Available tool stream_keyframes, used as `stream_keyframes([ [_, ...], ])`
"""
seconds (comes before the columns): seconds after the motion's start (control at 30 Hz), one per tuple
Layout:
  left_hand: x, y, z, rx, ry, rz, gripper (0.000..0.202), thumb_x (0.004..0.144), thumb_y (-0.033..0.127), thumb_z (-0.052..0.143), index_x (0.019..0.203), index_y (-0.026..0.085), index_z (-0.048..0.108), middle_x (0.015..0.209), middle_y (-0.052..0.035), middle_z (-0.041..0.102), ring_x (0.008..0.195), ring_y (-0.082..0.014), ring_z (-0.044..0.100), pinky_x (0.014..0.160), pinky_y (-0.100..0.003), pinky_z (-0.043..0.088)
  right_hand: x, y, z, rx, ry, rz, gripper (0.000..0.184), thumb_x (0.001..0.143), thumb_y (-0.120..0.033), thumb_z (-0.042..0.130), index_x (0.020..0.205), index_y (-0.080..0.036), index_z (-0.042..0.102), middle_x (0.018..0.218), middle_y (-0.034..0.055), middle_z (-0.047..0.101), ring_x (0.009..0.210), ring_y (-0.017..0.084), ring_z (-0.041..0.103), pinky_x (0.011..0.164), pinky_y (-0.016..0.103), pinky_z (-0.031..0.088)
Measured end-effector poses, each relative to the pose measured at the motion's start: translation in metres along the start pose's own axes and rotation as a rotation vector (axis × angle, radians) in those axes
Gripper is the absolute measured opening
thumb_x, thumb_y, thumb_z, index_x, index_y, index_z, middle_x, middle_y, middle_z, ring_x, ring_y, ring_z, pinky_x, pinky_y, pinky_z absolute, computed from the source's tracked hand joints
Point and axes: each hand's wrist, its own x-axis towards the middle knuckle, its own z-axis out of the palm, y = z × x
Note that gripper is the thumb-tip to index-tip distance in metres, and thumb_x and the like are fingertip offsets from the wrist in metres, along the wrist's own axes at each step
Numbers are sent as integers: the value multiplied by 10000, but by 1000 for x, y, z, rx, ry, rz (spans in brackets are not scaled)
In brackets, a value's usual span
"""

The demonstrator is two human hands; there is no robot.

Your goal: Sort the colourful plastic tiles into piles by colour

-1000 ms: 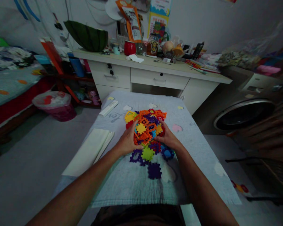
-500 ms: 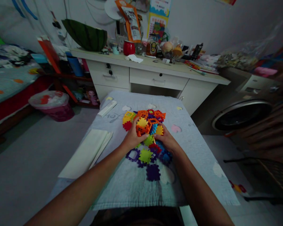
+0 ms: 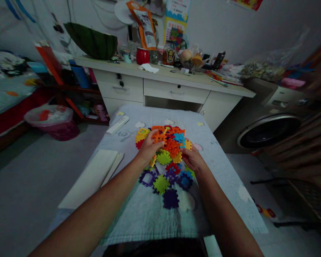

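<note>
A heap of colourful interlocking plastic tiles (image 3: 168,142) lies on a pale blue towel (image 3: 155,214) spread over a small table. My left hand (image 3: 147,150) has its fingers curled over orange tiles on the left side of the heap. On the right side, my right hand (image 3: 194,159) closes on a clump of tiles with a yellow one showing at its fingertips. Loose purple tiles (image 3: 171,198) and a green tile (image 3: 161,183) lie flat nearer to me.
A folded white cloth (image 3: 92,176) lies along the table's left edge; a white box (image 3: 117,125) sits at its far left. Behind is a cluttered white desk (image 3: 176,80), a washing machine (image 3: 270,130) to the right, a pink bin (image 3: 52,119) and a bed (image 3: 5,96) on the left.
Both hands have shifted from the near side of the heap up onto it, pushing and gathering tiles. The view has drifted slightly, so the heap sits lower and more spread out.
</note>
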Motion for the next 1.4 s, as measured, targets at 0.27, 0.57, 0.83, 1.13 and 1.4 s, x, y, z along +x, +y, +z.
stream_keyframes([
  [0.27, 9, 3, -35, 15, 126, 23, 615, 635, 257, 697, 1228, 194, 544, 829, 6, 655, 705, -143, 621, 634, -245, 481, 11, -8, -19, -7, 63, -34, 542, 599, -220, 813, 1093, -271, 596, 994, -24, 732, 841, 181, 701, 785, 320, 564],
  [0.57, -9, -1, -55, 827, 93, 264, 514, 653, 299, 732, 1157, 279, 631, 1333, -76, 485, 1306, -333, 394, 1098, -543, 314, 19, -19, -7, -224, 79, -41, 465, 642, -330, 799, 1054, -223, 614, 947, 6, 725, 792, 183, 667, 726, 312, 530],
  [0.83, -33, 4, -37, 1105, -537, 441, 382, 792, 276, 645, 1174, 273, 656, 1228, -40, 632, 1162, -280, 511, 1049, -465, 355, 32, -22, 21, -415, -66, -81, 435, 676, -360, 758, 1075, -251, 625, 960, 3, 703, 861, 176, 644, 800, 317, 507],
  [1.13, -32, 2, -23, 1206, -618, 502, 369, 895, 271, 534, 1250, 322, 619, 1191, -43, 644, 1105, -253, 564, 978, -439, 404, 86, -33, 12, -638, 1, -141, 310, 683, -365, 702, 934, -192, 646, 887, 24, 695, 795, 161, 623, 779, 319, 498],
  [1.4, -18, -10, -14, 1160, -480, 542, 270, 955, 242, 428, 1116, 218, 643, 1055, -64, 691, 1005, -217, 614, 902, -360, 470, 157, -18, 19, -1310, 28, -129, 362, 793, -360, 625, 1086, -151, 660, 1161, 110, 675, 1078, 233, 611, 941, 354, 459],
])
